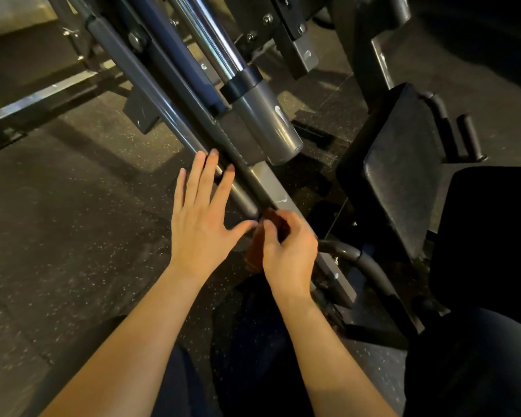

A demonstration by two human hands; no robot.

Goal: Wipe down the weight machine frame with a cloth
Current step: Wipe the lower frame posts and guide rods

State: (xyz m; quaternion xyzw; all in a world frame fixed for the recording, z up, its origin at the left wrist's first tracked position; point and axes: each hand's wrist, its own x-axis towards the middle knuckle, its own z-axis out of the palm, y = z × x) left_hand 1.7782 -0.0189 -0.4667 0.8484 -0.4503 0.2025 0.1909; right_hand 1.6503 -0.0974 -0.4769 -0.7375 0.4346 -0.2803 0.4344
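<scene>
Left hand (200, 218): fingers straight and spread, palm down; fingertips (212, 155) resting on the slanted grey round steel tube of the machine frame (151, 91); thumb stretched toward the other hand.
Right hand (286, 251): fingers curled, pinching a small bunched brown cloth (254, 251) against the lower end of the same frame.
Cloth position: mostly hidden under the right fingers, a fold hanging below them; just beside the left thumb tip, at the point where the grey tube meets the flat grey steel bar (271, 185).
Frame detail: polished chrome rod (205, 34) running into a grey sleeve with black collar (262, 112), above both hands.
Right of frame: black textured footplate (400, 170), tilted, with black handles behind.
Floor: dark speckled rubber matting (73, 221).
Room: dim, warm lighting; more grey steel framework at upper left.
</scene>
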